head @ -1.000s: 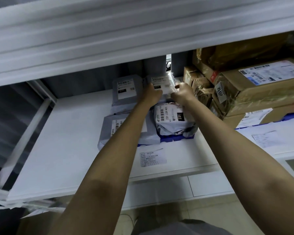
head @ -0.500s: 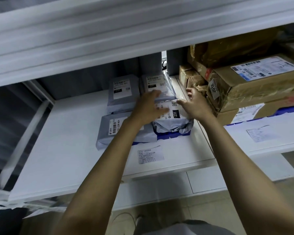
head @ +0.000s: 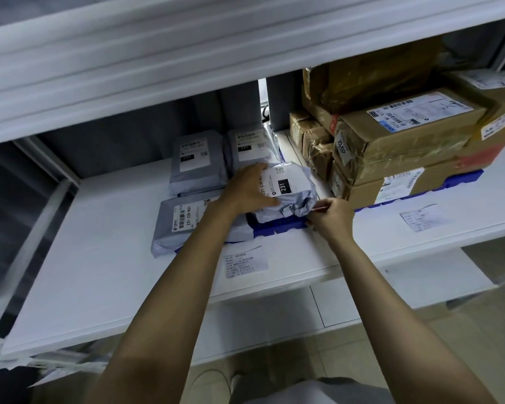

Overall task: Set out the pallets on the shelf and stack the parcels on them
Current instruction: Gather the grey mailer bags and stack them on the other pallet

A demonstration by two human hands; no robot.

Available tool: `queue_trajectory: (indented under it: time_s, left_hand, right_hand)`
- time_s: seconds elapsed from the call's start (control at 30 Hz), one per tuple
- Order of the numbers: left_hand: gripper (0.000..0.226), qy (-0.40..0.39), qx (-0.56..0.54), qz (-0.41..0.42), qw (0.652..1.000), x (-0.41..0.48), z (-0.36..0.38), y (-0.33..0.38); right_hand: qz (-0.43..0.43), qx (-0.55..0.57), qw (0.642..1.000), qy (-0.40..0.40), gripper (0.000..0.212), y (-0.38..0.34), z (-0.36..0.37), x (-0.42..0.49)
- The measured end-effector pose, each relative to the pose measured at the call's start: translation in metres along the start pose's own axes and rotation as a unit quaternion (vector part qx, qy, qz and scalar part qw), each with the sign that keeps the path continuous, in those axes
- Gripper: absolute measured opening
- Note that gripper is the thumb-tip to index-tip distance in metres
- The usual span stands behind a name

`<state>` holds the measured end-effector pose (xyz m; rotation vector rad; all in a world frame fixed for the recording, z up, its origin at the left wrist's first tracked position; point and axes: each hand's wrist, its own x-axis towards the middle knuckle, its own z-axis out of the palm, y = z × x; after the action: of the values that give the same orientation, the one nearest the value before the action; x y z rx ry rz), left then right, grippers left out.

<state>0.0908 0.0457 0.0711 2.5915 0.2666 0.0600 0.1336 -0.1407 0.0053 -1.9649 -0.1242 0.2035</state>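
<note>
- The left hand (head: 247, 189) lies palm-down with fingers spread on a crumpled grey plastic mailer bag marked 231 (head: 289, 191), pressing on its left side, not closed round it.
- That bag sits on a blue plastic pallet (head: 280, 225) on the white shelf board (head: 99, 272), just past centre toward 1 o'clock.
- The right hand (head: 330, 218), at 3 o'clock of the bag, pinches the bag's lower right edge between thumb and fingers.
- Three flat grey mailer bags (head: 197, 161) lie at 9 to 12 o'clock of the crumpled bag.
- Brown cardboard boxes (head: 405, 135) are stacked at 2 o'clock on a second blue pallet (head: 461, 182).
</note>
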Motion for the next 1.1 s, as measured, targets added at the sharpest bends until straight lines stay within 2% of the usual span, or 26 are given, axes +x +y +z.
queue_trajectory:
  time_s: [0.07,0.13,0.2,0.4,0.6,0.7,0.83,0.9,0.97,1.03,1.1]
  left_hand:
    - [0.093,0.010,-0.003,0.001,1.000,0.000,-0.002,0.000]
    - [0.093,0.020,0.005,0.002,1.000,0.000,-0.005,0.001]
    - [0.092,0.022,0.010,0.001,1.000,-0.001,-0.008,0.000]
    - [0.090,0.018,0.004,-0.005,1.000,-0.006,-0.007,0.003]
    - [0.087,0.020,0.061,0.004,0.998,-0.012,0.004,-0.001]
    - [0.095,0.065,0.082,0.030,0.994,-0.023,0.002,-0.003]
    - [0.092,0.177,0.015,0.028,0.984,-0.052,-0.002,-0.014]
    - [0.081,0.261,-0.023,0.012,0.965,-0.074,-0.001,-0.027]
    - [0.070,0.353,-0.069,-0.041,0.932,-0.101,0.001,-0.047]
    - [0.063,0.426,-0.127,-0.137,0.885,-0.125,0.004,-0.069]
    - [0.062,0.452,-0.209,-0.251,0.830,-0.142,0.006,-0.085]
  right_hand:
    - [0.026,0.058,0.998,-0.001,0.013,-0.004,0.001,-0.001]
    - [0.048,0.104,0.993,-0.030,0.006,-0.006,0.002,-0.002]
    - [0.053,0.115,0.991,-0.050,0.014,-0.006,0.002,-0.002]
    - [0.000,0.030,1.000,0.000,0.022,-0.001,0.008,-0.002]
    - [-0.007,-0.055,0.998,-0.007,0.020,0.003,0.009,-0.001]
    - [-0.009,-0.060,0.998,-0.001,0.023,0.005,0.002,-0.008]
    - [-0.007,-0.044,0.999,0.026,0.031,0.007,0.001,-0.021]
    - [-0.006,-0.031,0.999,0.037,0.033,0.006,0.002,-0.027]
    - [-0.002,-0.013,0.999,0.030,0.035,0.004,0.005,-0.034]
    - [-0.003,-0.002,1.000,0.020,0.038,0.001,0.009,-0.039]
    - [-0.008,-0.014,1.000,0.017,0.039,-0.001,0.014,-0.042]
